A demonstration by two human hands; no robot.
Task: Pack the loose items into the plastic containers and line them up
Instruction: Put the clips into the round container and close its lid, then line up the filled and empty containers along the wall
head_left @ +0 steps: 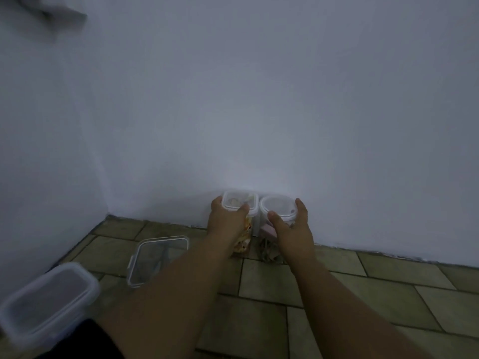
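Observation:
Two tall clear plastic containers stand side by side on the tiled floor against the white wall. The left one, a square-lidded container [239, 200], holds pale and orange items; my left hand [228, 221] grips it just under the lid. The right one, a round-lidded container [278, 207], shows a pink item and brown pieces inside; my right hand [293, 229] wraps around its upper part. Both lids are on. The lower walls of both containers are partly hidden by my hands.
A flat rectangular lidded container [158, 257] lies on the floor to the left of my left arm. A bigger rectangular container [46, 299] sits at the near left, blurred. The white wall [259, 112] meets a second wall in a corner at left. Tiled floor [363, 301] stretches right.

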